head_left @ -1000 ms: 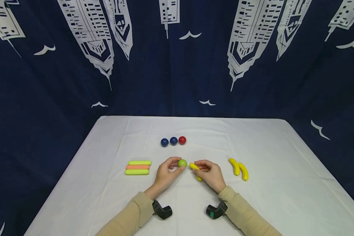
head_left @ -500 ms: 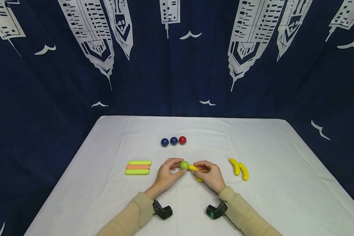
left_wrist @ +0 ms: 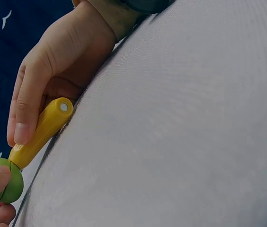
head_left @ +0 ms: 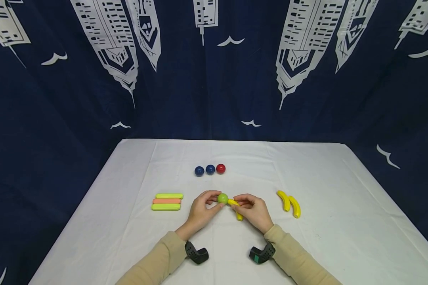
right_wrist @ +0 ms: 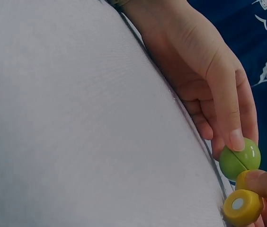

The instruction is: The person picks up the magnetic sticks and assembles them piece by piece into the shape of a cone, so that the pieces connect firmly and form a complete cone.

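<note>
My left hand (head_left: 201,209) pinches a green ball (head_left: 222,198) between thumb and fingertips. My right hand (head_left: 256,211) holds a curved yellow magnetic stick (head_left: 239,217) beside it. The stick's upper end touches the ball in the head view; in the left wrist view the yellow stick (left_wrist: 41,132) meets the green ball (left_wrist: 14,188) end-on. A round silvery magnet shows in the stick's free end (right_wrist: 238,204) in the right wrist view. Fingers of the right hand hide part of the stick in the head view.
Two blue balls (head_left: 210,170) and a red ball (head_left: 220,169) line up farther back on the white-covered table (head_left: 328,253). To the left lie straight green sticks (head_left: 165,207) and an orange stick (head_left: 166,201). Two curved yellow sticks (head_left: 294,207) lie at right. A dark blue patterned cloth (head_left: 210,99) hangs behind.
The left hand has brought the green ball slightly right and down, closing the gap to the yellow stick's end. Since half a second ago the two have stayed together, nearly still.
</note>
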### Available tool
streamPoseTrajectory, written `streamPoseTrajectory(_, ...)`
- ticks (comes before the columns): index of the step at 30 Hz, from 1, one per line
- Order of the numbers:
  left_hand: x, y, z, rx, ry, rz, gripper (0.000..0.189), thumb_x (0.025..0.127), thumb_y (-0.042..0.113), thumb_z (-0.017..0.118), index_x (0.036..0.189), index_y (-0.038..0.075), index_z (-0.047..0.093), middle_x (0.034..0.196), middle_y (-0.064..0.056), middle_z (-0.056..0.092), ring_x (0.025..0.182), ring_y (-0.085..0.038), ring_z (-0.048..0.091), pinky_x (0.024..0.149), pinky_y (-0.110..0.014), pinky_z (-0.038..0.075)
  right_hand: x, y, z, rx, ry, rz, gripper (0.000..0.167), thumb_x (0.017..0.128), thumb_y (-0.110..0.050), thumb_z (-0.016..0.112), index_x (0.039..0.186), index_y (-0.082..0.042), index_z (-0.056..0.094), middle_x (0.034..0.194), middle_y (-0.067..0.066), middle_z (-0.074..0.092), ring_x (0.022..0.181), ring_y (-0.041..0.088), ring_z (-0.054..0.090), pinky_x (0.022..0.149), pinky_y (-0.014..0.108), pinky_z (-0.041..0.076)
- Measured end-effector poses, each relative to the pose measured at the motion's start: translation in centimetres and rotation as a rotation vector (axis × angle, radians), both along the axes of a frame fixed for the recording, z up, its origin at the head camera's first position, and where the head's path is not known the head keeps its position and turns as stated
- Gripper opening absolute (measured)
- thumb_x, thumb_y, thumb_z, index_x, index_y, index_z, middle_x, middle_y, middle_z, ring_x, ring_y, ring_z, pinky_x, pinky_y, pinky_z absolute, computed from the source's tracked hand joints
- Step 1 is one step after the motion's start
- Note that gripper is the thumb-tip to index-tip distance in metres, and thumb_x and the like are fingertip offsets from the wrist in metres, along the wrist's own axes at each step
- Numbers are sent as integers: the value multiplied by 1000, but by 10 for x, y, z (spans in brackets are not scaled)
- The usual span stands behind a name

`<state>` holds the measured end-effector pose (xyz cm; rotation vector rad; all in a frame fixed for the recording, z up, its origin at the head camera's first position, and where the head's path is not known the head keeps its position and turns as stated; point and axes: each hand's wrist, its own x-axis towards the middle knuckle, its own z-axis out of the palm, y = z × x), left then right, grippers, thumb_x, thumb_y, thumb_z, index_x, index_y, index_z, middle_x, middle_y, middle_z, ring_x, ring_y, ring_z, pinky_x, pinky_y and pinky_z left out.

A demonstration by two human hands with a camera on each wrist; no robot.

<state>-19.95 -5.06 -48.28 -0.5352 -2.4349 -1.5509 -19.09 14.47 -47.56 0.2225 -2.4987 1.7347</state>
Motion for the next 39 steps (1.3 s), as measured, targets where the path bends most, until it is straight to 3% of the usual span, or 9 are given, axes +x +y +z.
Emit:
streamPoseTrajectory(11, 1, 0, 1, -35, 1, 13, 32, 80, 12, 74, 111, 8, 65, 101, -1, 65, 88, -14, 62, 76, -28, 49, 1, 0, 0, 10, 6, 6, 23, 76, -9, 78, 98, -3, 71, 83, 6, 66, 71, 15, 62, 64, 20, 51)
streamPoseTrajectory(25, 0, 0, -1, -85, 56, -8, 34, 83, 12, 71, 116, 6, 63, 102, -2, 59, 88, -15, 56, 75, -26, 47, 0, 0, -1, 59, 50, 12, 23, 77, -9, 77, 98, -6, 71, 83, 2, 67, 69, 13, 64, 63, 23, 53)
streamPoseTrajectory(29, 0, 0, -1, -87, 63, 15, 32, 83, 11, 71, 114, 6, 62, 104, -4, 58, 88, -17, 56, 74, -26, 48, 1, 0, 1, 63, 48, 8, 26, 75, -10, 79, 100, -7, 71, 86, 3, 66, 71, 13, 64, 65, 22, 53)
streamPoseTrajectory(35, 1, 0, -1, -123, 11, 80, 32, 86, 15, 68, 116, 10, 60, 100, -3, 60, 82, -14, 54, 73, -26, 46, 1, 0, 0, 96, 72, -11, 29, 74, -10, 80, 101, -7, 70, 87, 3, 65, 71, 13, 62, 66, 22, 52)
streamPoseTrajectory(39, 2, 0, -1, -118, 3, 86, 32, 86, 16, 68, 116, 9, 59, 99, -3, 60, 81, -14, 53, 73, -27, 46, 0, 1, -1, 117, 96, -25, 29, 72, -8, 81, 99, -7, 70, 85, 2, 65, 69, 11, 60, 65, 22, 52)
